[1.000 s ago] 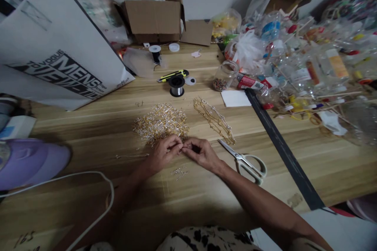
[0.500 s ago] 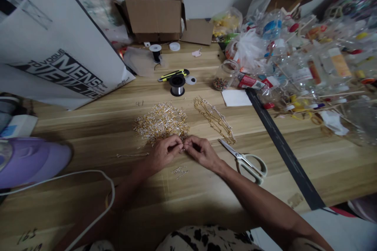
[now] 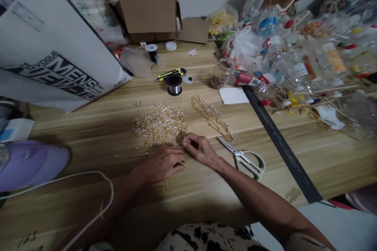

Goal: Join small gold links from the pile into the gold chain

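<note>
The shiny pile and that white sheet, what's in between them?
Thin gold and silvery chains lie between the shiny pile and the white sheet, as the head view shows.

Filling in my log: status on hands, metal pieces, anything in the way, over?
Left hand at small chain pieces, right hand at edge of metallic pile; holds unclear. Pile loose on table. Scissors right of right hand, not between hands.

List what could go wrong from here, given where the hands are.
The right hand is at the edge of the loose pile, so a brush could scatter pieces. The scissors lie close beside that hand; a sideways move might meet their tip. The cord crosses the left forearm in view and might snag it.
</note>
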Available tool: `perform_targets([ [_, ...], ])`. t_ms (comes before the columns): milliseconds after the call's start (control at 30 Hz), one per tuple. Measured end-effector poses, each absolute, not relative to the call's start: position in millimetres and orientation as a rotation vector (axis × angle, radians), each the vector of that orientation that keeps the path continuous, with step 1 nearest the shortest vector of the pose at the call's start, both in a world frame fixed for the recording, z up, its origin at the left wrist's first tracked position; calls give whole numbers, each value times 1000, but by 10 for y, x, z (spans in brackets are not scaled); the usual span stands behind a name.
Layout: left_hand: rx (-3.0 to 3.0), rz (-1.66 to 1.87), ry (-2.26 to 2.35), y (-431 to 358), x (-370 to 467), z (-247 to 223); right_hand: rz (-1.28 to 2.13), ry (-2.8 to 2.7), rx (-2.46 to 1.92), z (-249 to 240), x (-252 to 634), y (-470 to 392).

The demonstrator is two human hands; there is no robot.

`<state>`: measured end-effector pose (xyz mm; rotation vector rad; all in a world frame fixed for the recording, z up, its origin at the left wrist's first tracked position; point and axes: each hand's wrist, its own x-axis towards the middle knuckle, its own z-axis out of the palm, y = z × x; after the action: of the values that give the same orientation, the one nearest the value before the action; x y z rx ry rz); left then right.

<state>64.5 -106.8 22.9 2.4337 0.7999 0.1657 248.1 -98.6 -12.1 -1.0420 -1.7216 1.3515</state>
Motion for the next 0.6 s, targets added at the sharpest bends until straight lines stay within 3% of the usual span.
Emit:
perform_targets([
  [367,2472,219,795,-1219,575,51,1331,-1742,-1068,-124,2479,-988],
  [600,2291,171,725,-1060,586,234,1338,-1728,-1049,-125,2474,-987],
])
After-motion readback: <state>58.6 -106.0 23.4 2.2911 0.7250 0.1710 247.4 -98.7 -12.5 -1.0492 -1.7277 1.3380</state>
